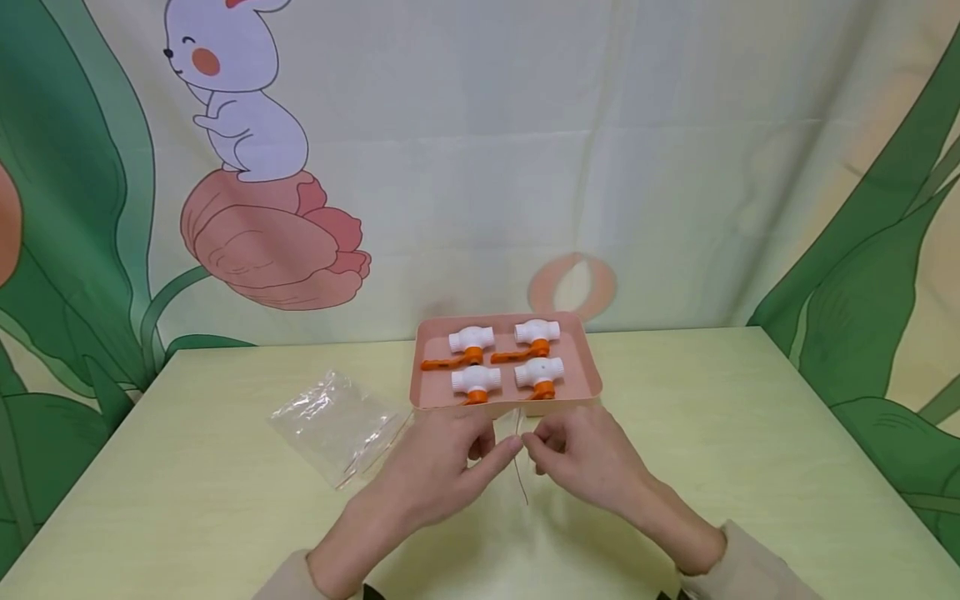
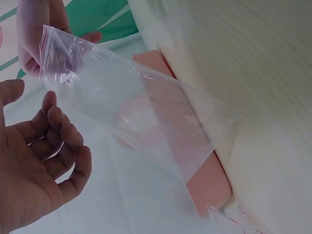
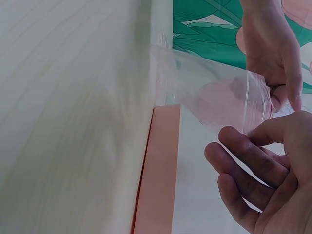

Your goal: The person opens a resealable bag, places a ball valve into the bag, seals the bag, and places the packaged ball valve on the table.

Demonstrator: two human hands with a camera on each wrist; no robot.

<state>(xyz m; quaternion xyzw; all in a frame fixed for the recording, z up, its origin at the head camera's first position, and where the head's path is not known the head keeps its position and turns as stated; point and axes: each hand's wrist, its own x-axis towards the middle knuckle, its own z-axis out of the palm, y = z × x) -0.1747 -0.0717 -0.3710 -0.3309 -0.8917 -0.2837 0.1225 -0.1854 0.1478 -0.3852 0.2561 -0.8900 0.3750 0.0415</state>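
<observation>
A clear zip bag (image 1: 519, 423) (image 2: 105, 83) (image 3: 209, 90) hangs upright between the two hands, in front of the tray, its red-lined zip edge uppermost. My right hand (image 1: 592, 458) (image 3: 278, 170) pinches the bag's zip edge between thumb and index finger, its other fingers loosely bent. My left hand (image 1: 438, 462) (image 2: 39, 156) is close beside the same edge; in the left wrist view its thumb and bent fingers stand apart with a gap between them. Whether its thumb tip touches the bag, I cannot tell.
Behind the hands a pink tray (image 1: 506, 404) holds several white valves (image 1: 476, 380) with orange handles. More clear bagging (image 1: 337, 425) lies flat on the table (image 1: 750, 467) to the left of the tray. A printed curtain (image 1: 480, 167) hangs at the table's back edge.
</observation>
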